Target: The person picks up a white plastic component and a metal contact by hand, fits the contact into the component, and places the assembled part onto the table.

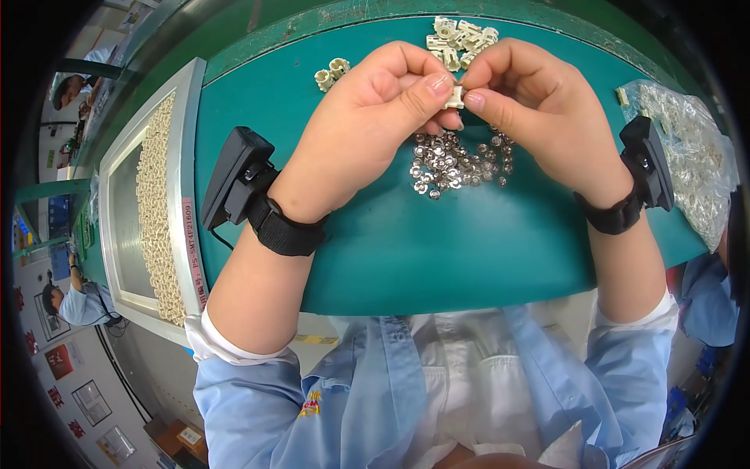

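Over the green mat, my left hand (375,117) pinches a small cream plastic part (455,98) between thumb and fingers. From the other side, my right hand (547,109) is closed, its thumb and forefinger meeting at that part's right end. Whatever lies between those right fingertips is too small and hidden to make out. Just below both hands a heap of small shiny metal pieces (444,162) is spread on the mat. Beyond them sits a pile of similar cream plastic parts (469,37), and a few more cream parts (333,75) lie left of it.
To the left a metal-framed tray (187,109) holds rows of cream parts (155,203). A clear plastic bag (687,148) full of small pieces lies at the right. Black devices are strapped to both wrists. Other people are at the far left and right edge.
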Demonstrator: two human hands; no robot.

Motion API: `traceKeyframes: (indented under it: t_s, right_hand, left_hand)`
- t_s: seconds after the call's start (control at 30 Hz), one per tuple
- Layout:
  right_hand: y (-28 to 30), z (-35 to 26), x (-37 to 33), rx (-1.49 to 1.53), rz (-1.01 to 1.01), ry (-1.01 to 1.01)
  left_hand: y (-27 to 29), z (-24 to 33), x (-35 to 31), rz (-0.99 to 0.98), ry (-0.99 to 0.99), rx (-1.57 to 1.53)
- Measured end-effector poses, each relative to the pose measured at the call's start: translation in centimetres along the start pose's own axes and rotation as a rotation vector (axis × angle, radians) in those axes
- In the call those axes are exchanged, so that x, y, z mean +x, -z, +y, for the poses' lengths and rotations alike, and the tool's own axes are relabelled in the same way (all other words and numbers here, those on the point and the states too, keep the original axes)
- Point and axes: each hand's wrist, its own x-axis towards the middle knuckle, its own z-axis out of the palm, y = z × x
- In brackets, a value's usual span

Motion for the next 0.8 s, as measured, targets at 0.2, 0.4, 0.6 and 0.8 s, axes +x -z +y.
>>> traceKeyframes:
  t_s: [0.2,0.4,0.6,0.8]
  right_hand:
    - [-0.04,-0.12,0.01,0.057,-0.028,-0.049]
    - [-0.16,0.18,-0.01,0.082,-0.025,-0.019]
    - [-0.06,0.14,0.0,0.087,-0.033,-0.009]
    - [-0.12,-0.02,-0.05,0.097,-0.03,-0.019]
  left_hand:
    - [0.13,0.01,-0.02,-0.023,0.019,0.027]
    - [0.01,-0.03,-0.02,-0.01,0.032,0.037]
    - [0.11,0.08,-0.02,-0.023,0.02,0.024]
    - [0.18,0.05,-0.03,-0.032,0.03,-0.025]
